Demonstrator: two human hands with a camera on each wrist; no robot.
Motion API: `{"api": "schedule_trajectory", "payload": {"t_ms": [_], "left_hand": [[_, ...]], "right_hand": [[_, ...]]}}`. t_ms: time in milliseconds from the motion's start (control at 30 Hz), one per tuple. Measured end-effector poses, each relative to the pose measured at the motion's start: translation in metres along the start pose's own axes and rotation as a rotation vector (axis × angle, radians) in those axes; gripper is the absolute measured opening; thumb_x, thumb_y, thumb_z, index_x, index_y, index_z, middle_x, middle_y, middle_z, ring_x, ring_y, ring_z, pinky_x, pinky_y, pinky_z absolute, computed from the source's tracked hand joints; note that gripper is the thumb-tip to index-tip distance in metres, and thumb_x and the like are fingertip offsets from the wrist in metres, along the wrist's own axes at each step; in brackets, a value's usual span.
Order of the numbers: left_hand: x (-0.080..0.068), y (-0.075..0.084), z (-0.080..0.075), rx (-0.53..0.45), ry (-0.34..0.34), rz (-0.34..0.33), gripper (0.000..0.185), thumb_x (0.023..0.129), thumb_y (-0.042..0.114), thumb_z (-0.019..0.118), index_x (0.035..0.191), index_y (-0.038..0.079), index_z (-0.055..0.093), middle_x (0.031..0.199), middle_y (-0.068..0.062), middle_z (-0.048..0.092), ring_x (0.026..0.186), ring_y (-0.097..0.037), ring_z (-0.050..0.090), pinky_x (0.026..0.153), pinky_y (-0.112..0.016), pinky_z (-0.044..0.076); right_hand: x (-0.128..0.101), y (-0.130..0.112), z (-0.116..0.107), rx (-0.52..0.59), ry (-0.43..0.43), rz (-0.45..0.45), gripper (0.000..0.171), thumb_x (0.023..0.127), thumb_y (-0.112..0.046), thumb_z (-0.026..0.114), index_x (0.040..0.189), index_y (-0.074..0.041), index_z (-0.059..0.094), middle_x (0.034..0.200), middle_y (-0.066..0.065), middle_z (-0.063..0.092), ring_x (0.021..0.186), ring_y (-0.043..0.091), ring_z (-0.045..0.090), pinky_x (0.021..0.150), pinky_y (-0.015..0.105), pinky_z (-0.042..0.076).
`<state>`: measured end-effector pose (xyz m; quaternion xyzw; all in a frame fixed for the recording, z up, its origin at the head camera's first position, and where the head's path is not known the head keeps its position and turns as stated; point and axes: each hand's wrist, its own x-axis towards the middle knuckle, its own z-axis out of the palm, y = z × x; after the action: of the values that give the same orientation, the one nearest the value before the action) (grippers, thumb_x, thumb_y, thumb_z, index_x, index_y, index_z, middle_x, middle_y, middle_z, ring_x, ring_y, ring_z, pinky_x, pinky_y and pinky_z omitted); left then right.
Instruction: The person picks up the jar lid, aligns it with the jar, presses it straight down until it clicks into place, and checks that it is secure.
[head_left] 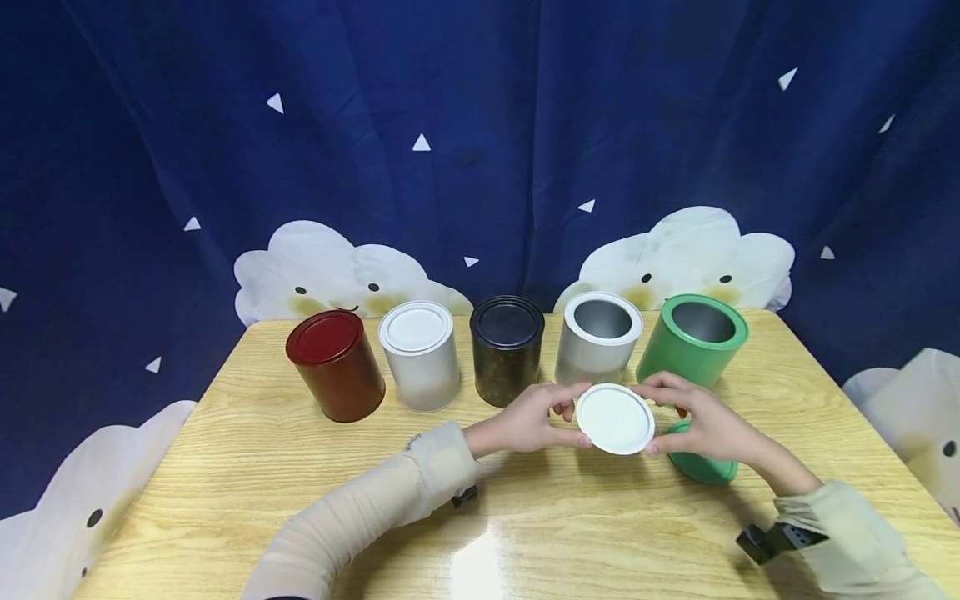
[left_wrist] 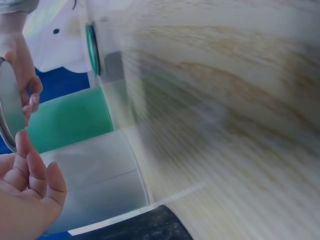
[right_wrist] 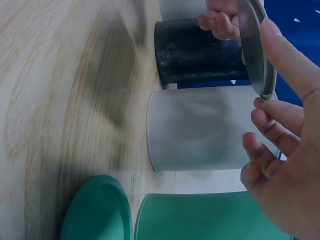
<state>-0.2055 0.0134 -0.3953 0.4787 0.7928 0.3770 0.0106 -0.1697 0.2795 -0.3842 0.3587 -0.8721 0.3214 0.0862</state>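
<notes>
A round white lid (head_left: 615,419) is held up off the table between both hands, in front of an open white can (head_left: 592,358). My left hand (head_left: 536,417) pinches the lid's left edge between thumb and fingers. Its right edge is gripped the same way by my right hand (head_left: 697,419). In the right wrist view the lid (right_wrist: 257,50) appears nearly edge-on, its grey underside showing. Beneath the right hand lies a green lid (head_left: 705,467), partly hidden by that hand. Behind it stands an open green can (head_left: 686,354).
Left of the open cans stand a black can (head_left: 508,358), a second white can (head_left: 420,367) and a dark red can (head_left: 345,379), all with lids on. The wooden table (head_left: 247,467) backs onto a blue curtain (head_left: 480,150) with clouds.
</notes>
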Motion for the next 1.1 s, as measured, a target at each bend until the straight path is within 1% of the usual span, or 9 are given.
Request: {"api": "schedule_trajectory", "payload": {"t_ms": [100, 233, 300, 433, 567, 667, 833, 933, 1100], "left_hand": [[0.0, 0.0, -0.003, -0.009, 0.015, 0.004, 0.063, 0.072, 0.02, 0.078, 0.126, 0.002, 0.052, 0.076, -0.006, 0.056, 0.075, -0.011, 0.047, 0.07, -0.018, 0.039], [0.002, 0.0, -0.007, 0.001, 0.068, -0.004, 0.061, 0.069, 0.021, 0.08, 0.122, 0.004, 0.056, 0.074, -0.002, 0.054, 0.074, -0.009, 0.046, 0.07, -0.021, 0.041], [0.003, 0.0, -0.009, 0.013, 0.104, -0.005, 0.059, 0.067, 0.022, 0.081, 0.119, 0.005, 0.059, 0.073, 0.001, 0.053, 0.073, -0.01, 0.047, 0.07, -0.02, 0.04], [0.004, 0.001, -0.011, -0.01, 0.191, 0.003, 0.054, 0.064, 0.02, 0.083, 0.112, 0.005, 0.063, 0.074, -0.004, 0.054, 0.073, -0.015, 0.048, 0.067, -0.025, 0.041], [0.005, 0.003, -0.013, -0.034, 0.262, 0.002, 0.052, 0.062, 0.017, 0.084, 0.108, 0.003, 0.064, 0.08, -0.004, 0.054, 0.075, -0.017, 0.048, 0.066, -0.023, 0.041], [0.007, 0.005, -0.017, -0.038, 0.273, -0.008, 0.053, 0.063, 0.016, 0.084, 0.109, 0.003, 0.064, 0.085, -0.002, 0.054, 0.078, -0.015, 0.048, 0.066, -0.019, 0.039], [0.012, 0.009, -0.027, -0.031, 0.261, -0.014, 0.053, 0.064, 0.017, 0.083, 0.111, 0.003, 0.064, 0.095, -0.005, 0.058, 0.087, -0.015, 0.05, 0.069, -0.018, 0.037], [0.016, 0.011, -0.033, -0.016, 0.258, -0.013, 0.053, 0.065, 0.017, 0.083, 0.112, 0.003, 0.063, 0.097, -0.006, 0.058, 0.09, -0.015, 0.05, 0.072, -0.019, 0.037], [0.021, 0.015, -0.043, -0.002, 0.25, -0.02, 0.053, 0.066, 0.018, 0.081, 0.114, 0.002, 0.062, 0.097, -0.007, 0.057, 0.09, -0.018, 0.05, 0.07, -0.019, 0.037]], "right_hand": [[0.002, -0.001, -0.001, -0.002, 0.013, -0.009, 0.069, 0.054, -0.014, 0.086, 0.115, 0.003, 0.059, 0.106, 0.004, 0.053, 0.08, 0.004, 0.041, 0.054, 0.025, 0.036], [0.006, -0.009, -0.003, -0.019, 0.038, -0.019, 0.07, 0.053, -0.011, 0.086, 0.115, 0.005, 0.058, 0.105, 0.005, 0.053, 0.077, 0.003, 0.04, 0.054, 0.024, 0.035], [0.009, -0.015, -0.006, -0.024, 0.058, -0.027, 0.069, 0.052, -0.007, 0.086, 0.113, 0.008, 0.058, 0.103, 0.007, 0.053, 0.075, 0.003, 0.039, 0.054, 0.022, 0.034], [0.015, -0.026, -0.01, -0.026, 0.098, -0.041, 0.066, 0.05, 0.0, 0.084, 0.109, 0.011, 0.058, 0.099, 0.011, 0.053, 0.072, 0.004, 0.039, 0.055, 0.016, 0.031], [0.017, -0.024, -0.013, -0.033, 0.114, -0.035, 0.067, 0.049, -0.001, 0.085, 0.11, 0.009, 0.058, 0.099, 0.009, 0.053, 0.074, 0.004, 0.04, 0.054, 0.016, 0.031], [0.017, -0.018, -0.015, -0.015, 0.112, -0.024, 0.069, 0.051, -0.003, 0.085, 0.114, 0.005, 0.058, 0.101, 0.004, 0.053, 0.075, 0.004, 0.04, 0.054, 0.019, 0.032], [0.022, -0.015, -0.021, 0.036, 0.115, -0.022, 0.069, 0.055, -0.005, 0.085, 0.118, 0.001, 0.058, 0.103, -0.002, 0.052, 0.074, 0.005, 0.039, 0.054, 0.023, 0.032], [0.026, -0.016, -0.026, 0.033, 0.123, -0.04, 0.069, 0.054, -0.004, 0.086, 0.117, 0.001, 0.058, 0.102, -0.002, 0.052, 0.074, 0.007, 0.04, 0.054, 0.024, 0.032], [0.033, -0.016, -0.032, 0.024, 0.127, -0.045, 0.069, 0.053, -0.002, 0.085, 0.117, 0.001, 0.058, 0.102, 0.0, 0.051, 0.069, 0.01, 0.039, 0.054, 0.025, 0.032]]}}
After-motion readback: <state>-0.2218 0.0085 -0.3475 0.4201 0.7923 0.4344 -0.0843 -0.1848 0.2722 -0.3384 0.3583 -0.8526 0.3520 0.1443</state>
